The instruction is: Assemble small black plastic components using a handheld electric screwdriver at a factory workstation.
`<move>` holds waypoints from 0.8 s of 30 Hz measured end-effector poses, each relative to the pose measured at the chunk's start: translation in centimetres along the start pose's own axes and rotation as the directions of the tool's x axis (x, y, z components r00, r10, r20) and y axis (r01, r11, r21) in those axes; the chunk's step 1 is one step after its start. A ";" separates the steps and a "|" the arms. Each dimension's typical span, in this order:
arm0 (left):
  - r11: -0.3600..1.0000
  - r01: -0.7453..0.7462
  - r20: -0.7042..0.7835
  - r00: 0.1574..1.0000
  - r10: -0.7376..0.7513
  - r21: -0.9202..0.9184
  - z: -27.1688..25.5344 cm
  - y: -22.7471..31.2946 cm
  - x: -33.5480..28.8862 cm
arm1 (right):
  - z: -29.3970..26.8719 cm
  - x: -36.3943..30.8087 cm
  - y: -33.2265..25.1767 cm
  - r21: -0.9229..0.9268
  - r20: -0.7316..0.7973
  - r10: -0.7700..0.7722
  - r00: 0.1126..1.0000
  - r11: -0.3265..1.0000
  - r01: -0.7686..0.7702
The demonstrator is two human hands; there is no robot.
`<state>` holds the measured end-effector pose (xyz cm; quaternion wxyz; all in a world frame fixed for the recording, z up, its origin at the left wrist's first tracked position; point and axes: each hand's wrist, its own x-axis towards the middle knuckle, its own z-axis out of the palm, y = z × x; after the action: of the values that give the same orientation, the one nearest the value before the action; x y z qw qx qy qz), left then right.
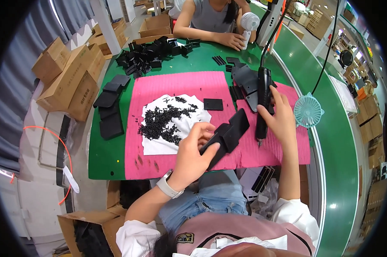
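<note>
My left hand grips a black stepped plastic part, fingers wrapped round its near end, tilted over the near edge of the pink foam mat. In my right hand is a black electric screwdriver, hanging upright from a cord with its bit pointing down at the mat. Left of my hands, many small black screws lie scattered on a white cloth. A flat black rectangular plate rests just beyond the held part. Larger black curved parts lie behind the screwdriver.
Black parts are heaped at the far left of the green table; flat black pieces line its left side. A teal fan stands at right. Across the table a person holds a white handheld fan. Cardboard boxes stand left.
</note>
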<state>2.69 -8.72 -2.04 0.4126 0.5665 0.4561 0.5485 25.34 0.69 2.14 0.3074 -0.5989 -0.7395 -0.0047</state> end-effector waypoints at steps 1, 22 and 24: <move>0.992 -0.100 -0.069 0.992 0.105 0.079 -0.2 0.1 -0.1 | -0.5 -0.3 -1.4 0.009 0.004 0.002 1.000 1.000 -0.002; 0.968 -0.066 -0.318 0.948 -0.015 -0.244 -5.4 2.9 -6.2 | 1.0 -3.0 -9.5 0.887 0.435 -0.680 0.590 0.437 -0.150; 0.976 -0.191 -0.491 0.863 0.118 -0.101 -6.4 2.6 -7.4 | 1.1 -3.7 -10.8 0.911 0.405 -0.719 0.564 0.368 -0.185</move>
<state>-3.42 -16.75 -0.98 0.2810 0.4148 0.4562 0.7354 15.62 -5.26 3.45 0.2182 -0.1241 -0.7706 0.5858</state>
